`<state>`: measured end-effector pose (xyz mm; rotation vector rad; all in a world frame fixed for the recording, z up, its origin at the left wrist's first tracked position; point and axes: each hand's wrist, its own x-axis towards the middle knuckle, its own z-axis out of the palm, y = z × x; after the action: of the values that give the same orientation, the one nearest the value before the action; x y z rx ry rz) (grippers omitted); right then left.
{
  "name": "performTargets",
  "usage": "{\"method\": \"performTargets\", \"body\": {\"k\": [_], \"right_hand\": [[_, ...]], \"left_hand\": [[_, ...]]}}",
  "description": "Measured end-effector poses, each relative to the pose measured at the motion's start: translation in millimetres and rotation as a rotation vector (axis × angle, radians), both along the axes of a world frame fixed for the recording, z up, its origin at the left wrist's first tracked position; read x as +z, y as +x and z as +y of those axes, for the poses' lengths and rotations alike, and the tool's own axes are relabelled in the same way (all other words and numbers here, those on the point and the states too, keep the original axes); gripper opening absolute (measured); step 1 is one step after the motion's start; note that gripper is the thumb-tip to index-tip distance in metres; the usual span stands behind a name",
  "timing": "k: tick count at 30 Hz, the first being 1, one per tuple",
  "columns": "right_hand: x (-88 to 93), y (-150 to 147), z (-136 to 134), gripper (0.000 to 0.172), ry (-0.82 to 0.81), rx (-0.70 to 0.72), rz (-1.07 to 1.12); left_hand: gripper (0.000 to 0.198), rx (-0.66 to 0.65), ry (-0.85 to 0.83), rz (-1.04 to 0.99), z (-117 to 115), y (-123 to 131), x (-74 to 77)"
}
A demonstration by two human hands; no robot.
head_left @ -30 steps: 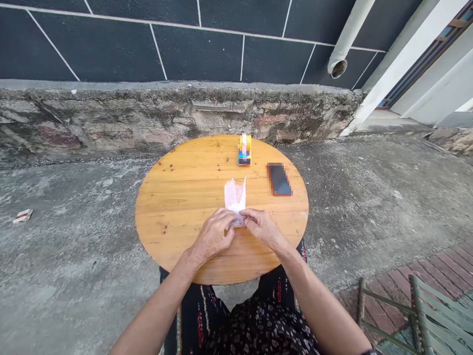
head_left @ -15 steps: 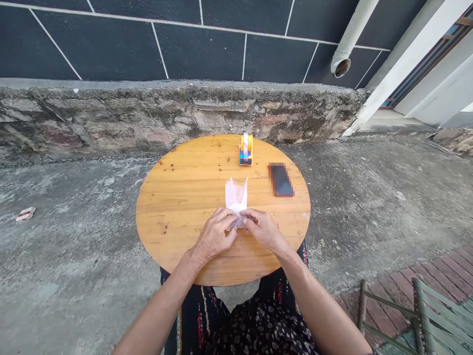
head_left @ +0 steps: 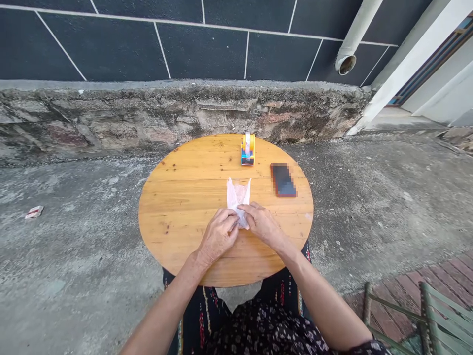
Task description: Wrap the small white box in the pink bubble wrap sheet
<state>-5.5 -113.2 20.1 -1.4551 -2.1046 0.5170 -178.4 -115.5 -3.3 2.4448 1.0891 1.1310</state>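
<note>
On the wooden table (head_left: 177, 217) lies a small whitish, see-through sheet of plastic wrap (head_left: 238, 192), its two far corners sticking up in points. My left hand (head_left: 220, 232) grips its near left side with bent fingers. From the other side my right hand (head_left: 264, 226) pinches the wrap, with fingertips laid over its middle. Both hands rest close together at the near end of the sheet. Whether anything is wrapped inside cannot be made out, as my fingers cover the near part.
A yellow and blue tape dispenser (head_left: 248, 149) stands near the table's far edge. To the right lies a dark phone (head_left: 284, 180) with a reddish edge, partly blurred. A stone ledge (head_left: 221, 118) runs behind the table. A green slatted chair (head_left: 443, 315) stands at lower right.
My right hand has shifted slightly up over the wrap, and its fingers lie further across it. The wrap's far corners stand wider apart. The whole view has moved a little.
</note>
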Motion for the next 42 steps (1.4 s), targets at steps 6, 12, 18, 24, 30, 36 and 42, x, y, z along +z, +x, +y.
{"method": "performTargets", "body": {"k": [6, 12, 18, 24, 30, 36, 42], "right_hand": [[13.1, -3, 3, 0.030, -0.021, 0.002, -0.247], [5.2, -2, 5, 0.023, 0.011, -0.005, -0.200], [-1.5, 0, 1, 0.021, 0.063, -0.014, -0.100], [-9.1, -6, 0, 0.018, 0.076, -0.005, -0.074], [-20.5, -12, -1, 0.015, 0.059, -0.108, 0.024], [-26.0, 0, -12, 0.021, 0.110, 0.020, 0.211], [-39.5, 2, -13, 0.019, 0.092, 0.036, 0.344]], "left_hand": [[0.017, 0.000, -0.050, -0.040, 0, -1, 3.4], [0.017, 0.038, -0.099, -0.082, -2, 2, 4.5], [0.016, 0.090, -0.048, -0.043, -3, 10, 4.1], [0.017, 0.070, -0.031, -0.030, -1, 10, 4.6], [0.015, 0.064, -0.047, -0.051, -1, 9, 3.6], [0.017, 0.072, -0.063, -0.062, -1, 9, 4.0], [0.015, 0.064, -0.074, -0.061, -1, 8, 2.2]]}}
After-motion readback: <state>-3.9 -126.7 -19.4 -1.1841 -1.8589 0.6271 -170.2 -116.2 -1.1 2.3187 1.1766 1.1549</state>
